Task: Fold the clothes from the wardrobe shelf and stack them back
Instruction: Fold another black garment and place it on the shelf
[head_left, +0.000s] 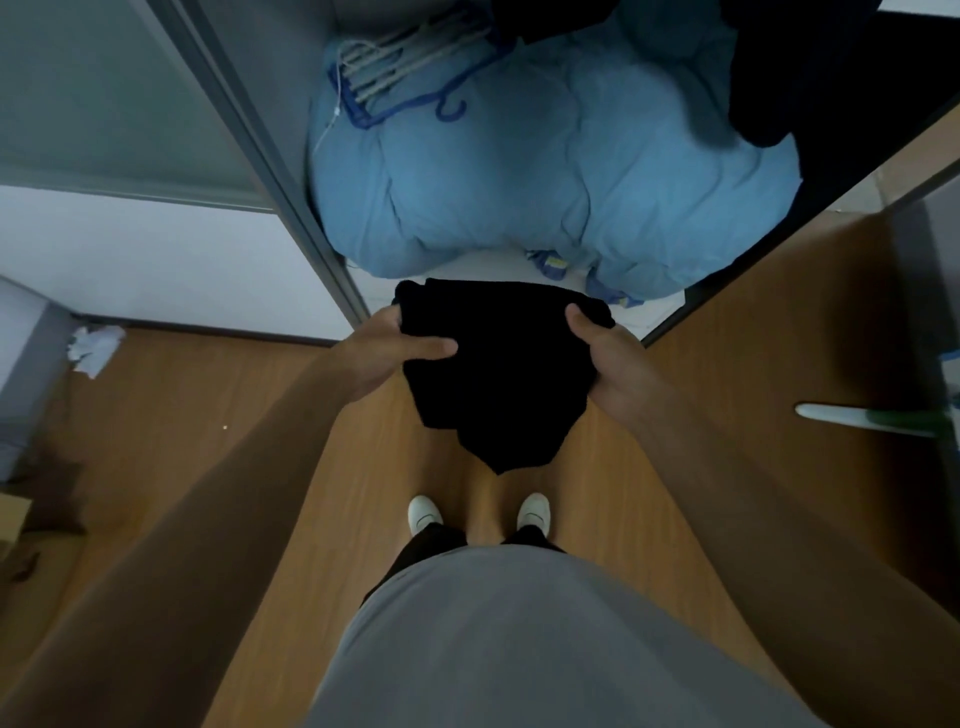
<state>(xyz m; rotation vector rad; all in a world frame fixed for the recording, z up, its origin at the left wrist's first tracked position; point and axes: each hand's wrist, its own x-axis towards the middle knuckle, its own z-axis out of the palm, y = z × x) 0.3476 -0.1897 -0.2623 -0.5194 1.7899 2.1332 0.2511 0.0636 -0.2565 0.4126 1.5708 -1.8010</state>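
Garment (498, 374) between left hand (382, 356) and right hand (610, 366)

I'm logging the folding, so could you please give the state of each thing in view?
Black garment: bunched, held up, a corner hanging down.
Left hand: grips the garment's left side.
Right hand: grips its right side.
Wardrobe: open.
Blue duvet: bundled inside the wardrobe.
Hangers: lying on the duvet.

Both hands, the left hand (387, 349) and right hand (605, 358), hold a black cloth (506, 374) just below the big blue blanket (545, 171).
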